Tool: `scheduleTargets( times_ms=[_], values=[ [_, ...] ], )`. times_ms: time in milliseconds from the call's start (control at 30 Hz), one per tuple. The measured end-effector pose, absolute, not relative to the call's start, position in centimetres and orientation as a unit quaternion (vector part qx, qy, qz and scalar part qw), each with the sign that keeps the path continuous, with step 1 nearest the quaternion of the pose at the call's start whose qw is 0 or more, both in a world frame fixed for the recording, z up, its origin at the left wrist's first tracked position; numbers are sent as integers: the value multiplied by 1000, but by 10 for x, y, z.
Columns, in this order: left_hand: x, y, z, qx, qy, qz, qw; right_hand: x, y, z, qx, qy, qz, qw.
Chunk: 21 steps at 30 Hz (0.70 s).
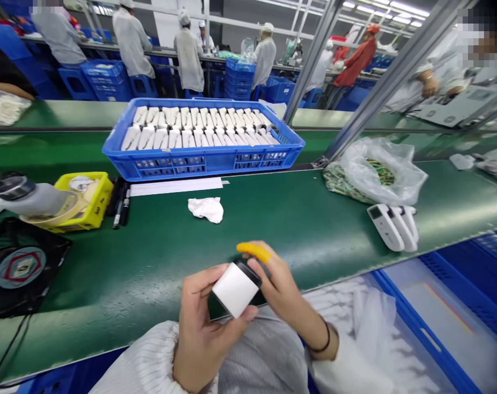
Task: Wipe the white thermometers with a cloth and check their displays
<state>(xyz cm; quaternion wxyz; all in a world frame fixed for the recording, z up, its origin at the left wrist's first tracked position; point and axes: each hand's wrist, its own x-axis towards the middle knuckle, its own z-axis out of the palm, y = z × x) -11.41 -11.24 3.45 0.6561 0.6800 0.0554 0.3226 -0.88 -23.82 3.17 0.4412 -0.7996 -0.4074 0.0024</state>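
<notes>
My left hand (pixel 209 323) is closed around a small white box-shaped device with a black end (pixel 237 289), its thumb along the lower edge and its fingers on the far side. At the black end, my right hand (pixel 279 282) has its thumb and fingertips against the device; a yellow finger cot covers one finger. Both hands are above the near side of the green work surface (pixel 158 257). Beyond them lies a crumpled white cloth (pixel 207 209).
A blue crate (pixel 203 164) holds rows of white devices. To the right are several white handheld devices (pixel 393 227) and a plastic bag (pixel 375 172) of green parts. At left stand a yellow bin (pixel 94 205), markers (pixel 123 205) and a black fan (pixel 22 268). Co-workers are beyond.
</notes>
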Motion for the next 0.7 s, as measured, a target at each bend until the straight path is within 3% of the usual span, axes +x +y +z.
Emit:
scheduleTargets(
  times_ms=[100, 267, 400, 567, 700],
  values=[
    [-122, -101, 29, 689, 90, 353, 626, 42, -203, 33, -829, -444, -13, 340],
    [-130, -91, 40, 695, 75, 429, 572, 100, -132, 13, -809, -509, -7, 293],
    [-135, -85, 51, 671, 54, 449, 588, 104, -120, 18, -787, -510, -55, 342],
    [-139, -82, 47, 675, 74, 444, 585, 37, -166, 74, -725, -468, -202, 463],
    [-142, -82, 36, 669, 117, 451, 580, -9, -191, 98, -654, -603, -173, 423]
  ],
)
